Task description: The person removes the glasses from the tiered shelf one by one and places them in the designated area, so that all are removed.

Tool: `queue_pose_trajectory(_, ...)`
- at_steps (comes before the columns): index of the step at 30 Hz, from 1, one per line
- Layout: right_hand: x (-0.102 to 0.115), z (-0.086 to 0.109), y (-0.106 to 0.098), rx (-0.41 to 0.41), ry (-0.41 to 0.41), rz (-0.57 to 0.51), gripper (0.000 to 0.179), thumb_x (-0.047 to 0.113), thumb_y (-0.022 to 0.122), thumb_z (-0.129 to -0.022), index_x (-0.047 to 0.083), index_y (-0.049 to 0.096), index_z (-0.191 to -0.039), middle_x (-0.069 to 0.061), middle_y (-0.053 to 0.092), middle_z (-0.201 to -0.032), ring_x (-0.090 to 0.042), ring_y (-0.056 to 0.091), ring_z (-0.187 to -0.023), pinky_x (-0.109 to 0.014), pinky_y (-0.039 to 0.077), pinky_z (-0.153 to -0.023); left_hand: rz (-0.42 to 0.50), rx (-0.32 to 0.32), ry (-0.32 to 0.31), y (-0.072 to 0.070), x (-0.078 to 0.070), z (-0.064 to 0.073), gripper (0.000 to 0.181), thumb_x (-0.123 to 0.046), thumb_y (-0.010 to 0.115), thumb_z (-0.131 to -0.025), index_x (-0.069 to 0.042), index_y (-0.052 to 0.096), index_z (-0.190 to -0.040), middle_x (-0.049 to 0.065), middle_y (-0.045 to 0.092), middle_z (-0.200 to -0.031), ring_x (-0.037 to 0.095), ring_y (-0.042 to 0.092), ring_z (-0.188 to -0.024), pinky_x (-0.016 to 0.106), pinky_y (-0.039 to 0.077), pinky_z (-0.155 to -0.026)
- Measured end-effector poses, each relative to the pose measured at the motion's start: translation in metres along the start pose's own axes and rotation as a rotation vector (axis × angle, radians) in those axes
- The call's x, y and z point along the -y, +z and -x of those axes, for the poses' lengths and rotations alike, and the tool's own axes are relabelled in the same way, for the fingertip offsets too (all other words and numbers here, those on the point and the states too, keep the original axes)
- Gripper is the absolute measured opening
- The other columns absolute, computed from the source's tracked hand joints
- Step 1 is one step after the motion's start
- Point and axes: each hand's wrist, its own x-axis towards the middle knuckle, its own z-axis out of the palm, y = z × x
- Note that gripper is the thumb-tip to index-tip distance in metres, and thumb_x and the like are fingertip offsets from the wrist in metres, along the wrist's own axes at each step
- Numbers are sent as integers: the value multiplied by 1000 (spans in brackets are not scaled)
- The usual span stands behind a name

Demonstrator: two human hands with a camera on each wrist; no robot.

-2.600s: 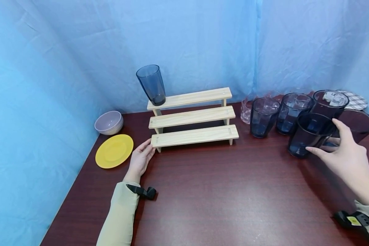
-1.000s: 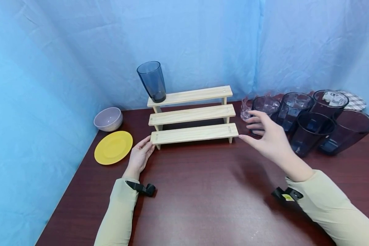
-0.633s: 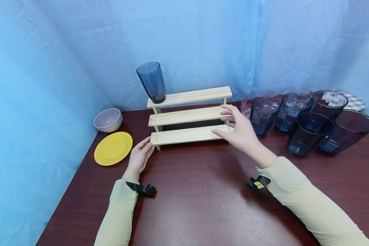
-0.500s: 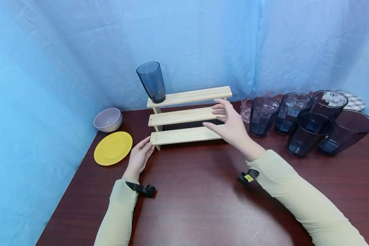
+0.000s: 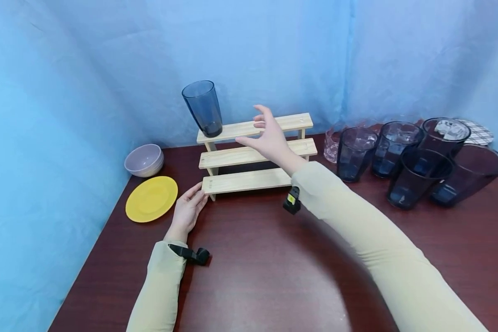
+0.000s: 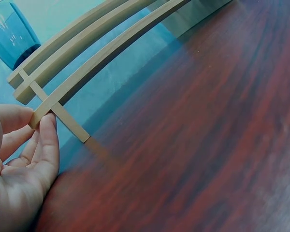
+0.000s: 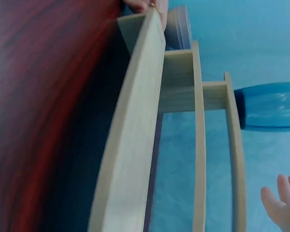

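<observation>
My left hand pinches the left end of the lowest board of a three-step wooden display stand; thumb and fingertips grip that corner in the left wrist view. A blue-tinted drinking glass stands at the left end of the top board, also seen in the right wrist view. My right hand is raised over the stand's upper boards, to the right of that glass. Its fingers are spread apart from the thumb and hold nothing. In the right wrist view only a few of its fingertips show at the lower right.
Several dark tinted glasses are grouped on the right of the dark red table. Small clear glasses and a checked round item sit behind them. A lilac bowl and a yellow plate lie at left; a blue curtain hangs behind.
My right hand was around a front dark glass at the right; it has left it and swept leftward, up over the stand, holding nothing. My left hand keeps its place on the stand.
</observation>
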Motion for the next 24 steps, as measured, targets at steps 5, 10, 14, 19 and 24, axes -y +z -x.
queue_pose_trajectory(5,-3,-24,18,55,52,-26,101,32,79,-77,24,12,-152,-14,32,-145,-28,38,-133,-44,43,-102,-19,-5,-15,-2,-2,2,46,-3,47,-98,-2,39,-143,2,54,-111,2,61,-87,14,51,-82)
queue_pose_trajectory(10,0,-40,30,90,70,-76,110,32,81,-74,28,3,-152,-15,24,-151,-28,33,-136,-46,41,-103,-28,-11,-17,-4,0,4,45,-3,47,-98,-2,40,-143,0,56,-108,1,61,-87,14,52,-81)
queue_pose_trajectory(14,10,-50,37,101,73,-78,113,31,81,-75,33,-2,-151,-16,24,-151,-30,34,-135,-48,43,-100,-30,-12,-8,-4,1,4,45,-3,47,-98,-1,40,-142,-1,57,-106,1,61,-86,14,52,-81)
queue_pose_trajectory(19,20,-59,44,116,54,-56,116,32,81,-74,36,-6,-150,-14,24,-152,-26,31,-138,-46,43,-101,-39,4,3,1,0,2,45,-3,48,-98,-1,40,-142,0,57,-110,2,60,-87,15,51,-83)
queue_pose_trajectory(24,25,-64,54,95,34,-40,119,32,82,-73,34,-9,-150,-11,22,-155,-21,26,-142,-46,39,-105,-48,3,-7,3,-1,4,45,-4,48,-98,-2,41,-142,7,54,-118,2,60,-87,15,51,-84)
